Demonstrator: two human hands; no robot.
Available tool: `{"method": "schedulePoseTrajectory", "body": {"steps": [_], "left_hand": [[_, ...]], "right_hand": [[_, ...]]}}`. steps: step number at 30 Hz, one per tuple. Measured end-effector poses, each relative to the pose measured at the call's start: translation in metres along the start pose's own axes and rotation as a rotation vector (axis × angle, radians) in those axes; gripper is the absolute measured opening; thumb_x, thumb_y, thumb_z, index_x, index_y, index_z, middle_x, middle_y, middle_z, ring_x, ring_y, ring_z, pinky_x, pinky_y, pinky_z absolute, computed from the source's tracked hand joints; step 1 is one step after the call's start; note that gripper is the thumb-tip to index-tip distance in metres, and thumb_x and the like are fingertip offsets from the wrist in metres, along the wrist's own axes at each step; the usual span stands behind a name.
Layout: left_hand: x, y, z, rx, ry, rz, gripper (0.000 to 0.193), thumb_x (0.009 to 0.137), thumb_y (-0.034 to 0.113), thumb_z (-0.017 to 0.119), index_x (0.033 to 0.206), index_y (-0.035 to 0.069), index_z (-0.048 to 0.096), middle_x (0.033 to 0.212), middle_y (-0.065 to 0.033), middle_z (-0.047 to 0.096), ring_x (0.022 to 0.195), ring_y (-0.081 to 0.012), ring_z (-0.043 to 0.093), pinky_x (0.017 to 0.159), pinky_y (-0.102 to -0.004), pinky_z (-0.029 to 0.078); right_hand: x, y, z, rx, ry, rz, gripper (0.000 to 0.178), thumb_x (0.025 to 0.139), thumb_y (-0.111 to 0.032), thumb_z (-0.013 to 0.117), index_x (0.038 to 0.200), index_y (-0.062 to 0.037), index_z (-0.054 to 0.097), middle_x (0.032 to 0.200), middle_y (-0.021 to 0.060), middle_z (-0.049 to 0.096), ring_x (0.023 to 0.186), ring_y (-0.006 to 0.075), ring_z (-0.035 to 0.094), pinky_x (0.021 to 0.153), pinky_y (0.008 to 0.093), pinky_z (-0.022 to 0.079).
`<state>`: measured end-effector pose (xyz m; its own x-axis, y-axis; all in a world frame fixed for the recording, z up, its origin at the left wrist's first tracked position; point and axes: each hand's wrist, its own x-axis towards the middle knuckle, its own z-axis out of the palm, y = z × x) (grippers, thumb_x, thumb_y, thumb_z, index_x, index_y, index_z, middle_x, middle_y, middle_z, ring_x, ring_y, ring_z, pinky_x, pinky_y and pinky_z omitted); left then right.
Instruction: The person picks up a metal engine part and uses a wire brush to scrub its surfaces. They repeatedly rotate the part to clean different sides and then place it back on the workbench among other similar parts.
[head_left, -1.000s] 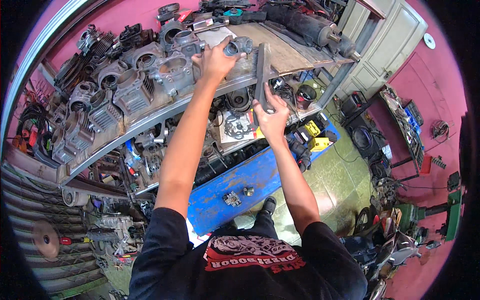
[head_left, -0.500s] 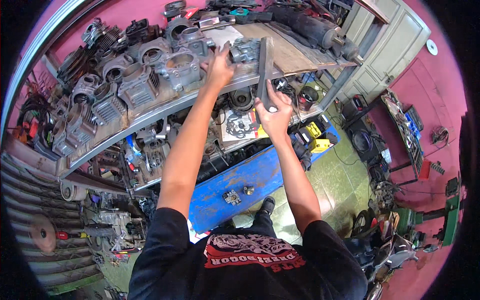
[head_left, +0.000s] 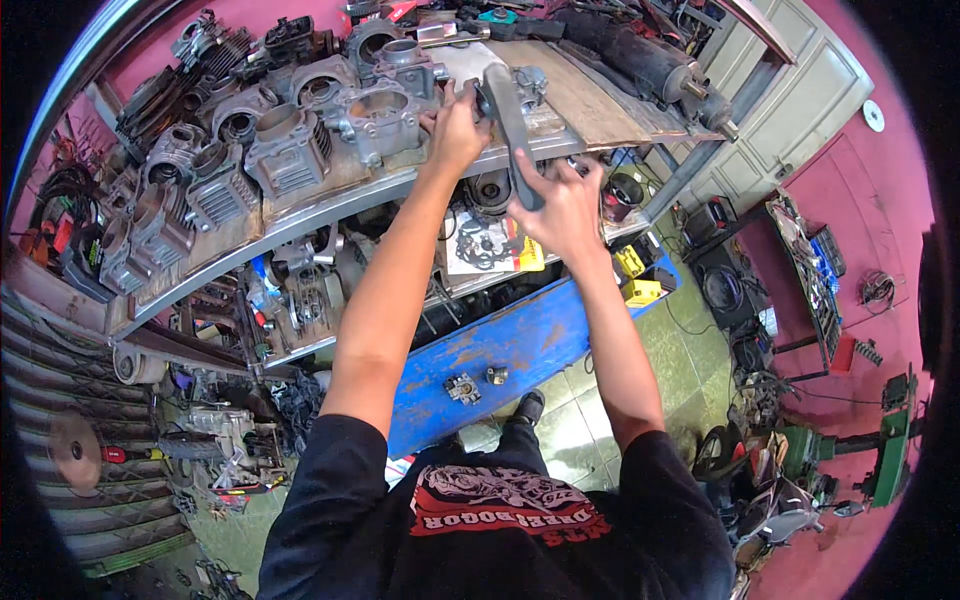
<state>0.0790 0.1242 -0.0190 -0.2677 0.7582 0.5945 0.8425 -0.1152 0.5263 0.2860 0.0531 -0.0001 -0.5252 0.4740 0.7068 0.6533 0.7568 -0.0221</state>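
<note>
My right hand (head_left: pixel 565 205) grips the lower end of a long, flat grey brush-like tool (head_left: pixel 512 125). Its far end stands up over a small grey metal engine part (head_left: pixel 533 84) on the bench top. Most of that part is covered by the tool. Fingers of my left hand (head_left: pixel 458 132) are curled at the left side of the same part, holding it. Just left of this hand stands an engine cylinder block (head_left: pixel 378 118) with a round bore.
Several more cylinder blocks (head_left: pixel 285 145) line the bench's left side. A plywood board (head_left: pixel 590 100) and a dark muffler (head_left: pixel 640 55) lie at the right. Below are a bagged gasket set (head_left: pixel 488 245) and a blue bench (head_left: pixel 480 350) bearing two small metal parts.
The tool has shifted left and tilted across the engine part, its top end swinging left. My left hand has moved slightly right, and the view has shifted a little.
</note>
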Motion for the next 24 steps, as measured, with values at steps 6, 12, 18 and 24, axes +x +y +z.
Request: {"method": "schedulePoseTrajectory", "body": {"steps": [6, 12, 18, 24], "left_hand": [[-0.004, 0.009, 0.001, -0.012, 0.072, 0.132, 0.07, 0.074, 0.021, 0.08, 0.138, 0.008, 0.052, 0.144, -0.0303, 0.049, 0.137, -0.0405, 0.047, 0.093, -0.0629, 0.031], [-0.007, 0.008, -0.004, 0.006, 0.015, 0.117, 0.07, 0.074, 0.02, 0.08, 0.138, 0.008, 0.052, 0.126, -0.0247, 0.064, 0.143, -0.0368, 0.04, 0.093, -0.0584, 0.029], [-0.006, 0.004, 0.006, 0.013, 0.132, 0.222, 0.073, 0.072, 0.022, 0.083, 0.138, 0.006, 0.054, 0.127, -0.025, 0.064, 0.14, -0.0355, 0.045, 0.095, -0.0554, 0.029], [-0.009, 0.004, 0.004, 0.078, 0.011, 0.172, 0.074, 0.074, 0.027, 0.083, 0.139, 0.006, 0.054, 0.143, -0.0281, 0.051, 0.138, -0.0332, 0.047, 0.097, -0.0565, 0.029]], "right_hand": [[0.026, 0.003, -0.003, -0.043, 0.053, 0.021, 0.059, 0.072, -0.035, 0.075, 0.129, -0.0188, 0.07, 0.076, 0.0142, 0.065, 0.081, 0.025, 0.063, 0.096, 0.0471, 0.037], [-0.018, -0.008, 0.01, 0.02, 0.025, 0.072, 0.061, 0.071, -0.034, 0.076, 0.128, -0.0129, 0.071, 0.065, 0.0082, 0.061, 0.079, 0.0224, 0.063, 0.099, 0.0445, 0.036], [0.008, -0.003, 0.014, -0.049, 0.162, 0.069, 0.061, 0.069, -0.027, 0.079, 0.127, -0.0128, 0.071, 0.065, 0.008, 0.061, 0.076, 0.0226, 0.06, 0.098, 0.043, 0.037], [-0.038, -0.017, 0.028, 0.069, 0.146, 0.084, 0.064, 0.067, -0.028, 0.079, 0.128, -0.0123, 0.071, 0.065, 0.0065, 0.061, 0.068, 0.0205, 0.059, 0.094, 0.0413, 0.038]]}}
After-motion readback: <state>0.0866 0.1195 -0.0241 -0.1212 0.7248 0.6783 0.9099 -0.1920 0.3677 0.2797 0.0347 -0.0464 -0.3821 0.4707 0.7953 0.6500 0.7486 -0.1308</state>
